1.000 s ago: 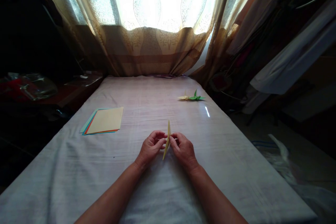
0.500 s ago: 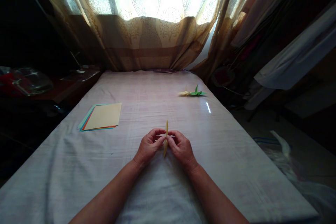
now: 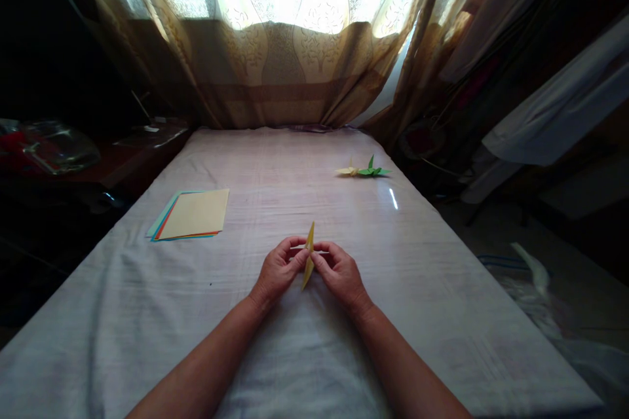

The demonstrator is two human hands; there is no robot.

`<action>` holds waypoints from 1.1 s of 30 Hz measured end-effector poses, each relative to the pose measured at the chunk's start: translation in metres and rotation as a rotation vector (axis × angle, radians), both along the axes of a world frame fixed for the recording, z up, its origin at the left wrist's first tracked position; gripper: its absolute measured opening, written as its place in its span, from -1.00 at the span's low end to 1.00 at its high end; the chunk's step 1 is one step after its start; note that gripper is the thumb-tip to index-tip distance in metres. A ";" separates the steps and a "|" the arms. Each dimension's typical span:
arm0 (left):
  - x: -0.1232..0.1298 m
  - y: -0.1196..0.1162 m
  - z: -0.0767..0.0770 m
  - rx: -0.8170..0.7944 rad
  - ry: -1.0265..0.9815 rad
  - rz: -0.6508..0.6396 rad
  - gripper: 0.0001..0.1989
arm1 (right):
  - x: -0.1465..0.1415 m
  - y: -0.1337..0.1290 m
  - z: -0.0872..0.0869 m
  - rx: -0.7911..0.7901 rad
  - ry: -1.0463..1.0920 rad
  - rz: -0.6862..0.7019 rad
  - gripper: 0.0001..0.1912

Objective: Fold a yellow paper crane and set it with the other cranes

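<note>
Looks like a room in a home to me: patterned curtains (image 3: 275,72) over a bright window, 1 cloth-covered table (image 3: 162,314) before them, and clothes (image 3: 555,105) hanging along the right side.

Pale, plaid-patterned cloth-covered flat surface (image 3: 432,340): fanned stack of square cream, orange, blue and pale-green paper sheets (image 3: 196,215) lies at left; cream folded-paper figure (image 3: 350,171) and green folded-paper figure (image 3: 373,171) sit right of and beyond stack.
</note>
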State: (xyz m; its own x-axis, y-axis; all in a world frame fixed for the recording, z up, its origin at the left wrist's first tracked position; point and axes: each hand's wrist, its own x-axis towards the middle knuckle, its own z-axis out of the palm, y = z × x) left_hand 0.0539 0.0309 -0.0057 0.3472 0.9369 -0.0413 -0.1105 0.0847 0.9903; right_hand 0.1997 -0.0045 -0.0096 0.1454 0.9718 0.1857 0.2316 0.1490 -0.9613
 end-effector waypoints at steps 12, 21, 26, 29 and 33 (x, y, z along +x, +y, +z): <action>-0.002 -0.001 0.004 0.015 0.048 0.034 -0.46 | -0.001 -0.002 0.008 0.082 -0.075 -0.022 -0.80; -0.002 0.001 0.003 0.094 0.161 0.097 -0.55 | -0.002 -0.001 0.005 0.161 -0.151 -0.019 -0.80; -0.002 0.001 0.006 0.127 0.184 0.116 -0.57 | -0.003 0.000 0.004 0.207 -0.146 -0.020 -0.82; -0.002 0.000 0.007 0.129 0.169 0.097 -0.58 | -0.003 0.000 0.003 0.204 -0.131 -0.018 -0.83; -0.002 0.000 0.007 0.165 0.213 0.117 -0.62 | -0.004 0.000 0.003 0.213 -0.154 -0.020 -0.83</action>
